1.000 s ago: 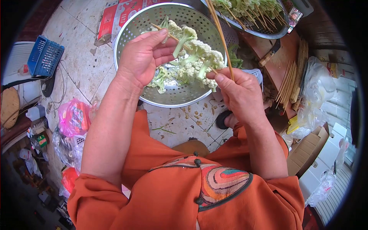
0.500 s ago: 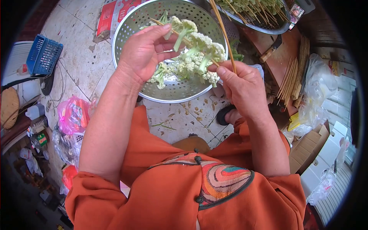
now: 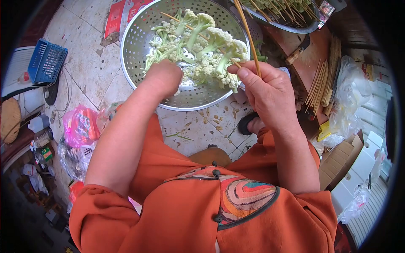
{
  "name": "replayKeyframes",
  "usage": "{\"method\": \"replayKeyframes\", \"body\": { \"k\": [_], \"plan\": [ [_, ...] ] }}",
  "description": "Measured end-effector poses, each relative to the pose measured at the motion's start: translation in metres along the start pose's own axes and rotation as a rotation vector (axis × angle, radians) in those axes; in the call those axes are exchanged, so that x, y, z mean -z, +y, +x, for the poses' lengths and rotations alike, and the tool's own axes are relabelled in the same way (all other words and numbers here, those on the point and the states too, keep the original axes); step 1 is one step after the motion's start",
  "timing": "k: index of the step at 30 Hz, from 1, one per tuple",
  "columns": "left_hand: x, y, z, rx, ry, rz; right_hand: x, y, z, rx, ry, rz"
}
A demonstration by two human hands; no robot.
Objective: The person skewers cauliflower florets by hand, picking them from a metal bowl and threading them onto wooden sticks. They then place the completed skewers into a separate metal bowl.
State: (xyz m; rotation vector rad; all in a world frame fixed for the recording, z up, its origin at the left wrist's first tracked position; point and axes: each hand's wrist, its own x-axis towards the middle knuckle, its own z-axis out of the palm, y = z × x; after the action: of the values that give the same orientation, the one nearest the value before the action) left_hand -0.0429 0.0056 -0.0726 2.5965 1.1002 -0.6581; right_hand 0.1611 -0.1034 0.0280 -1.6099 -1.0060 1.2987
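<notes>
Several cauliflower florets [image 3: 216, 41] are threaded on a thin wooden skewer [image 3: 169, 17] over the metal colander [image 3: 202, 103]. My right hand [image 3: 270, 86] is closed round the skewer's lower end and also holds some longer wooden sticks [image 3: 249, 36] that point up. My left hand [image 3: 164, 78] reaches into the near left part of the colander, beside loose florets [image 3: 166, 48]. Its fingers are curled down and mostly hidden, so what they hold cannot be seen.
A metal tray [image 3: 295, 29] of skewered florets stands at the upper right, near a knife [image 3: 298, 49] and a bundle of sticks [image 3: 319, 86]. A blue basket [image 3: 47, 61] and a pink bag [image 3: 81, 126] are on the left. Scraps lie on the tiled floor.
My left hand has left the skewered florets and moved down and left into the colander. My right hand keeps the skewer and sticks in nearly the same place.
</notes>
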Motion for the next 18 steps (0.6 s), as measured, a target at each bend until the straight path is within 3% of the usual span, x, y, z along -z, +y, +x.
{"method": "replayKeyframes", "body": {
  "k": [4, 6, 7, 9, 11, 13, 18],
  "plan": [
    [0.003, -0.004, 0.002, -0.021, 0.014, 0.075, 0.0, 0.001, -0.001, 0.007, -0.014, 0.019],
    [0.017, -0.018, 0.002, 0.114, -0.044, -0.246, 0.002, 0.001, -0.002, 0.011, -0.017, 0.036],
    [0.024, -0.023, 0.0, 0.114, -0.04, -0.243, 0.002, 0.0, -0.002, 0.009, -0.025, 0.022],
    [0.041, -0.032, -0.004, 0.298, 0.177, -1.012, 0.003, 0.001, -0.002, 0.018, -0.033, 0.008],
    [0.056, -0.038, -0.008, 0.311, 0.192, -1.161, 0.003, 0.005, -0.002, -0.002, -0.059, 0.005],
    [0.06, -0.042, -0.01, 0.365, 0.319, -1.828, 0.002, 0.003, -0.003, -0.01, -0.065, -0.007],
    [0.059, -0.055, -0.014, 0.098, 0.246, -2.28, -0.001, 0.003, -0.003, -0.04, -0.067, 0.026]
  ]
}}
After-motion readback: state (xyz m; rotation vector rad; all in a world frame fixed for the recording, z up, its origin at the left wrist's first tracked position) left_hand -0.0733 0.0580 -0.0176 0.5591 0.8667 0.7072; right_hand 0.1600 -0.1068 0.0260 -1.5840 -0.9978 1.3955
